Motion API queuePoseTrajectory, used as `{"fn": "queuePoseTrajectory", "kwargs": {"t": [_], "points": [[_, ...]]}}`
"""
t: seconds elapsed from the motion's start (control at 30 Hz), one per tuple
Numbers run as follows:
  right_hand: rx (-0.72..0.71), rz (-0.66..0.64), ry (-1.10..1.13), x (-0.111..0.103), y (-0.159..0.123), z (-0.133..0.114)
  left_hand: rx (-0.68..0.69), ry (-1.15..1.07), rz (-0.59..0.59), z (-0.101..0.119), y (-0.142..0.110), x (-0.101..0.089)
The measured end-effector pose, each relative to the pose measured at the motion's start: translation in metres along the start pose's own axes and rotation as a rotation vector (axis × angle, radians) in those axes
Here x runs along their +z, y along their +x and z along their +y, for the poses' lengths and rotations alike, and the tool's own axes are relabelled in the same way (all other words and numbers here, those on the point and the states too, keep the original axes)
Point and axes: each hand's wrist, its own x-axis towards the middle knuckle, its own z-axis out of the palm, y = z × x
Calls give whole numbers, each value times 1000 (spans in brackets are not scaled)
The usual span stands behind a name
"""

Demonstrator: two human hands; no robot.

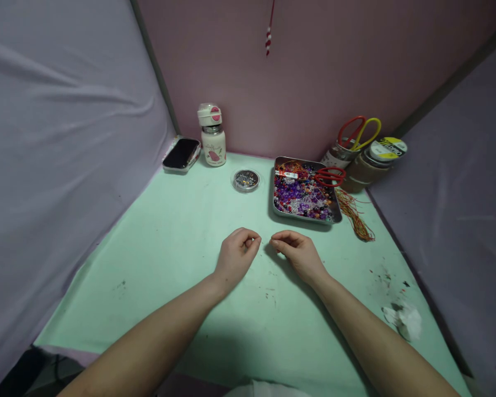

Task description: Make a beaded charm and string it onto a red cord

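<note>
My left hand (pixel 238 255) and my right hand (pixel 296 252) face each other above the middle of the table, a small gap between their fingertips. Each has thumb and forefinger pinched together. Whatever is between the fingers, if anything, is too small to make out. Just beyond the right hand stands a metal tray (pixel 307 219) filled with purple, clear, red and dark beads (pixel 289 193). Red-handled scissors (pixel 329 177) rest across its right side. Farther back, past the left hand, lies a small round clear case (pixel 247 180) with tiny shiny pieces in it.
At the back left are a phone (pixel 182 153) and a white bottle (pixel 214 144). Two jars (pixel 337 157) stand back right, one holding red and yellow scissors (pixel 366 134). Orange-brown threads (pixel 357 218) lie beside the tray; crumpled tissue (pixel 409 321) sits at right. A beaded string (pixel 268 41) hangs behind.
</note>
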Motion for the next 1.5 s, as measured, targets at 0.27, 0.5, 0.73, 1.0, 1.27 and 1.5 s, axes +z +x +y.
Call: {"fn": "queuePoseTrajectory", "kwargs": {"t": [0.27,0.5,0.73,1.0,1.27,1.5], "points": [[7,-5,0,0,1,0,-4,6,1,0,0,0],[8,-8,-11,0,0,-1,16,11,5,1,0,0],[5,-11,-22,1,-1,-1,64,49,-8,0,-1,0],[-1,-5,-29,1,-2,-1,137,89,-8,-1,-2,0],[-7,-2,-33,0,0,1,165,84,12,-5,-2,2],[3,-6,-16,0,0,1,163,92,16,-4,-1,1]]}}
